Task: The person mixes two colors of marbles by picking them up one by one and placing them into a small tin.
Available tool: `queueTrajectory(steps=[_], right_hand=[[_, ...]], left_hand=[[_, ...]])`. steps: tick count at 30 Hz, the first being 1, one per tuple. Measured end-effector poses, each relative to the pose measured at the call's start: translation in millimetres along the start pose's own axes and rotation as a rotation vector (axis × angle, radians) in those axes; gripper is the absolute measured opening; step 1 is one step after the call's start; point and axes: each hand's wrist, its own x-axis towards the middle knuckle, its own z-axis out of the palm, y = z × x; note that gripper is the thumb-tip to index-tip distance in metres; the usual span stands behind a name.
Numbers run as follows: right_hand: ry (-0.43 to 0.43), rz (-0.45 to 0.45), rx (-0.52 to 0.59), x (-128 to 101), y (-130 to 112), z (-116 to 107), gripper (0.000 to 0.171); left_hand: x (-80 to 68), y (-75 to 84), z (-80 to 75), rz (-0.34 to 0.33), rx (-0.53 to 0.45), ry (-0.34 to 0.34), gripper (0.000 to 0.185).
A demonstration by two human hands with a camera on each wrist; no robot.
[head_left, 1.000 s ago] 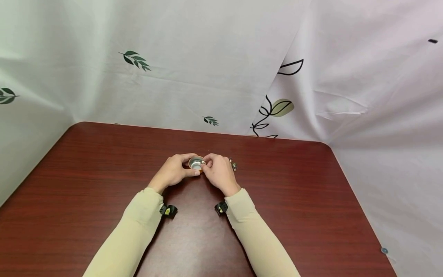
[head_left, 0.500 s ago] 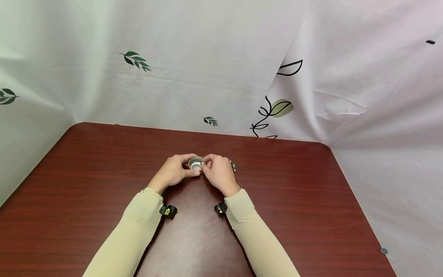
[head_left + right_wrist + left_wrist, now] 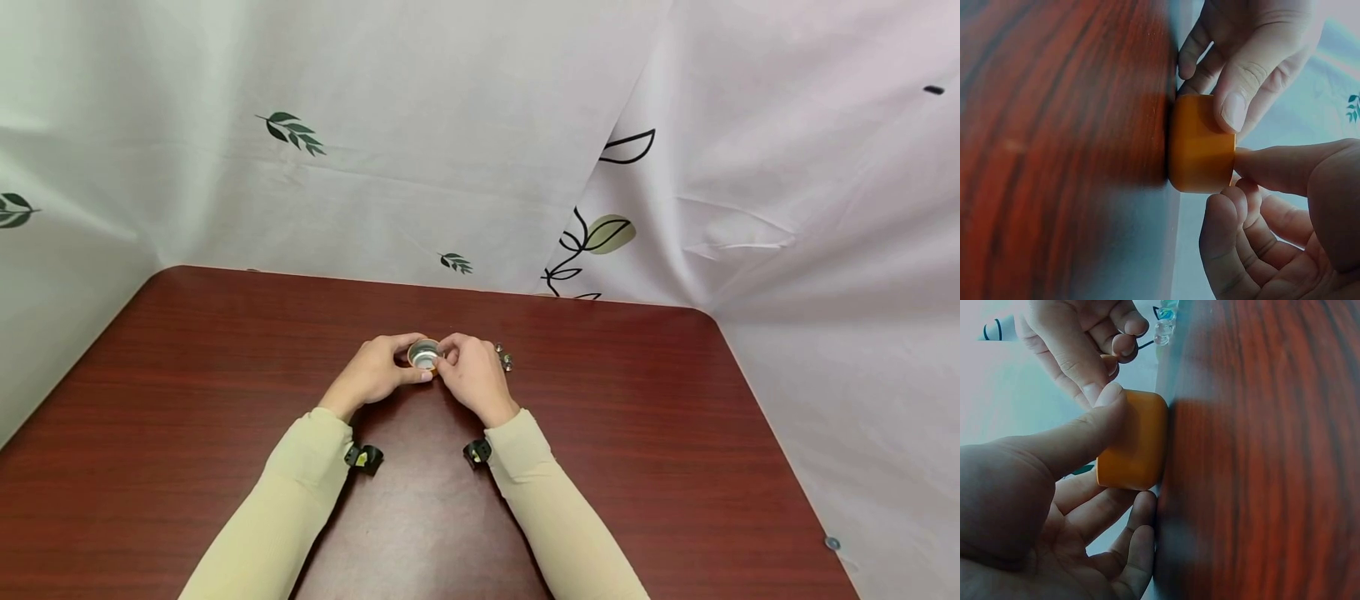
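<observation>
Red-brown tabletop (image 3: pixel 637 417) below, I see the left hand (image 3: pixel 375 367) spread cup-wide, clasping an orange cup (image 3: pixel 1141 440); right hand (image 3: pixel 475 367) half-curls at its rim, any pinch hidden.

Table (image 3: pixel 637 417): reddish-brown wood grain, rounded far corners
Backdrop (image 3: pixel 412 200): pale, creased, leaf-printed, probably fabric
Light: soft glare (image 3: pixel 408 533) on the table
</observation>
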Motion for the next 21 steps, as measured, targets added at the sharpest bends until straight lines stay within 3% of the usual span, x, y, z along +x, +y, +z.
queueTrajectory(steps=[21], right_hand=[[0.015, -0.012, -0.003, -0.2, 0.4, -2.6, 0.01]], left_hand=[[0.2, 0.2, -1.0, -0.005, -0.015, -0.012, 0.052]])
